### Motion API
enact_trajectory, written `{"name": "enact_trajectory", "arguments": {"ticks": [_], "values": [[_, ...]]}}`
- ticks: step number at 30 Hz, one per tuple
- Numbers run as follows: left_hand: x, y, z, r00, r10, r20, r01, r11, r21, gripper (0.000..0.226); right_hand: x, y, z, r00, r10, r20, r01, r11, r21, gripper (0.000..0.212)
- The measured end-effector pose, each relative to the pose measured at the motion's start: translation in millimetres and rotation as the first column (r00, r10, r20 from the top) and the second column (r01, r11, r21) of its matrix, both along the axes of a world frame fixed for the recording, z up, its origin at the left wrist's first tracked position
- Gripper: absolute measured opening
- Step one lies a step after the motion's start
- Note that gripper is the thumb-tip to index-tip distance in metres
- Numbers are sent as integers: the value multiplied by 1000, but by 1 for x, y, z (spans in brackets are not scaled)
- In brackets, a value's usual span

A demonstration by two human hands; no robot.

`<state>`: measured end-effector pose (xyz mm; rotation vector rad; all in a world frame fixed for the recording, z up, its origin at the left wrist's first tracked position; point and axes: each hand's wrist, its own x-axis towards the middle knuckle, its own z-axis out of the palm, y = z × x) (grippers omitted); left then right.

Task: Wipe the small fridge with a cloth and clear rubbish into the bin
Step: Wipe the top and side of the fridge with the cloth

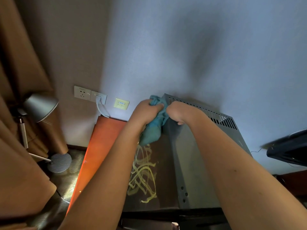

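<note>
Dim, bluish light — soft shadows; warped, blurred edges

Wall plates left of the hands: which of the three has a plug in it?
The middle white socket plate, with a white plug and cable hanging from it. The white socket plate to its left is unplugged; the small yellowish plate to its right holds no plug.

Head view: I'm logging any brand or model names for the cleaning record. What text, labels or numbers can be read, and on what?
None can be read.
Yellowish wall plate: a small blue-and-white label, too blurred to read.
White wall sockets: faint marks, too small to read.
Grey fridge: no lettering visible.
Blue cloth: no lettering visible.
</note>
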<state>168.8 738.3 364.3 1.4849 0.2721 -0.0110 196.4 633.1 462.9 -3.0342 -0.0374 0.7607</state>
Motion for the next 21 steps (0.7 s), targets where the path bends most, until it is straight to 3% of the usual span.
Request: {"name": "enact_trajectory", "arguments": {"ticks": [4,9,12,16,19,21], "values": [[23,-1,5,996,66,63,-70,995,72,23,3,0,1,1000,24,4,-24,1000,20,35],[14,-6,-41,983,35,-182,12,968,251,37,4,0,-2,999,-45,-13,45,999,27,23],[-13,-7,-67,957,-33,-289,124,945,304,45,6,1,-2,995,-84,-56,88,994,67,44],[-23,-1,-55,964,-60,-259,106,980,167,29,10,1,-4,986,-149,-73,157,980,124,54],[-10,-1,-19,994,-8,-108,8,1000,-8,21,13,0,-8,978,-198,-71,206,967,151,53],[-1,-2,-3,999,35,-16,-35,999,-10,19,12,1,-9,975,-205,-84,217,962,168,52]]}}
